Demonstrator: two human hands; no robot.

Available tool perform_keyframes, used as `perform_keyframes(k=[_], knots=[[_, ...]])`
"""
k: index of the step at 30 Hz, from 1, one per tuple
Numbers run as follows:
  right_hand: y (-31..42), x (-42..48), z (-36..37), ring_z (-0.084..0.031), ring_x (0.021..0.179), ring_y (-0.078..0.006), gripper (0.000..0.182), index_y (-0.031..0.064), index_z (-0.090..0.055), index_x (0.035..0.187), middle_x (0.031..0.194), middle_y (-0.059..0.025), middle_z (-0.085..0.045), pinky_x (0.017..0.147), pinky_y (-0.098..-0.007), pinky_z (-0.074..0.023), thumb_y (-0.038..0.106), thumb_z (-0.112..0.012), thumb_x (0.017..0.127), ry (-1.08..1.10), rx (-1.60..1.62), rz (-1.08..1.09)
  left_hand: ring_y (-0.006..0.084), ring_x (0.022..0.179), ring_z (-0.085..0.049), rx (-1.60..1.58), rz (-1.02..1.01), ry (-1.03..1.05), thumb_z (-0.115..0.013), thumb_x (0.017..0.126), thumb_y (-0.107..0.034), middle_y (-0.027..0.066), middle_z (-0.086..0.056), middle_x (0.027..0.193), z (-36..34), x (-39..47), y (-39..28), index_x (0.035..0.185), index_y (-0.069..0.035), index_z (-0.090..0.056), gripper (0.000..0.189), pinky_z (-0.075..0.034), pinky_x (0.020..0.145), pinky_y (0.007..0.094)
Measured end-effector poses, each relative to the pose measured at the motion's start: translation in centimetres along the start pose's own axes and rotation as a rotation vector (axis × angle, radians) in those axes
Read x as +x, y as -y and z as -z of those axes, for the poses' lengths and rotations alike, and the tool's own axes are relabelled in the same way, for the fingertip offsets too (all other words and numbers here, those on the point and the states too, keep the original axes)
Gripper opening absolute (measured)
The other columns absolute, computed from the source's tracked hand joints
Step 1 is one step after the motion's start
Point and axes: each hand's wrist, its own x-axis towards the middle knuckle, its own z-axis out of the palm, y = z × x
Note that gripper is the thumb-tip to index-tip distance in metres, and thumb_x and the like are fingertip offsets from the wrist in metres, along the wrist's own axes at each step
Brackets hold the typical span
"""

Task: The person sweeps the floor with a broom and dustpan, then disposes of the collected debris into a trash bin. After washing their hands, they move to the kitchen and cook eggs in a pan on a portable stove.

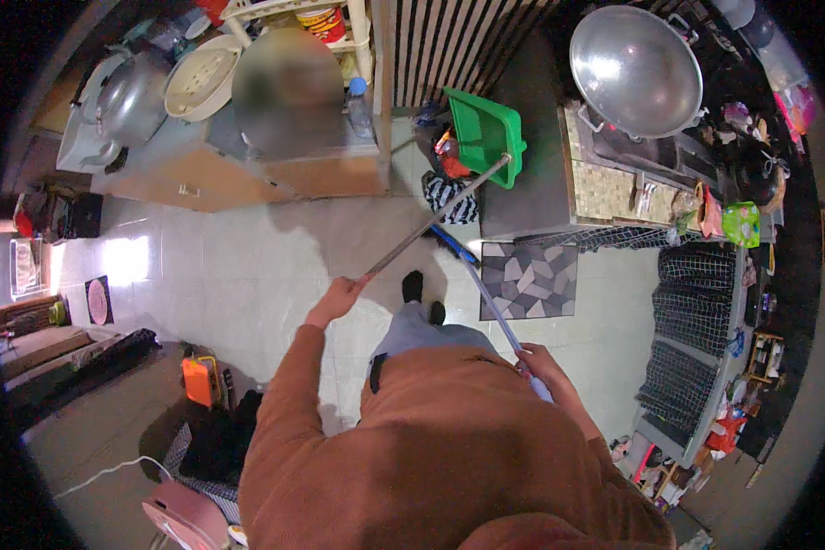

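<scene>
My left hand (pixel 338 298) grips the end of a long dustpan handle (pixel 405 240). At its far end the green plastic dustpan (pixel 512 134) is tilted up beside the dark side of the counter. Below and left of the pan, a black-and-white striped bag (pixel 454 199) and some red packaging (pixel 452 163) sit on the floor. Closed around the upper part of a broom's pale handle (pixel 493 300) is my right hand (pixel 542 366). The blue broom head (pixel 455 245) rests low, near the striped bag and the corner of a patterned mat.
A grey geometric mat (pixel 529 280) lies on the tiled floor (pixel 247 275). On the right counter stands a large metal wok (pixel 636 72). A wooden cabinet (pixel 234 179) with a kettle (pixel 130 96) and a plastic bottle (pixel 359 110) is at upper left. Curtains (pixel 691 309) hang under the right counter.
</scene>
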Motion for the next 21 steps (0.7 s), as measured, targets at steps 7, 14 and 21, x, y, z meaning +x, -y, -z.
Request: perform_keyframes(k=[7, 14, 21], knots=[[-4.4, -4.3, 3.1, -0.048, 0.046, -0.0125, 0.039, -0.0006, -0.048, 0.115, 0.067, -0.0077, -0.052, 0.041, -0.0281, -0.0420, 0.027, -0.052, 0.088, 0.081, 0.035, 0.028, 0.0366, 0.068, -0.059, 0.501, 0.265, 0.086, -0.052, 0.082, -0.049, 0.0239, -0.059, 0.070, 7.9, -13.8, -5.5, 0.068, 0.004, -0.061, 0.055, -0.046, 0.062, 0.0446], [-3.4, -3.1, 1.5, -0.058, 0.054, -0.0213, 0.037, -0.0057, -0.051, 0.108, 0.071, -0.0153, -0.058, 0.049, -0.0331, -0.0476, 0.021, -0.056, 0.082, -0.015, -0.508, 0.162, 0.0363, 0.083, -0.061, 0.618, 0.550, 0.011, -0.055, 0.080, -0.031, 0.0219, -0.062, 0.087, 4.3, -18.8, 0.5, 0.082, 0.002, -0.063, 0.033, -0.049, 0.072, 0.0435], [5.3, 0.7, -5.1, -0.062, 0.067, -0.0253, 0.049, -0.0063, -0.052, 0.110, 0.078, -0.0215, -0.060, 0.055, -0.0358, -0.0474, 0.024, -0.063, 0.073, 0.246, -1.121, 0.502, 0.0378, 0.084, -0.060, 0.236, 0.755, -0.162, -0.055, 0.072, -0.014, 0.0240, -0.061, 0.088, 5.6, -24.9, 12.8, 0.080, 0.004, -0.062, 0.021, -0.049, 0.073, 0.0423]])
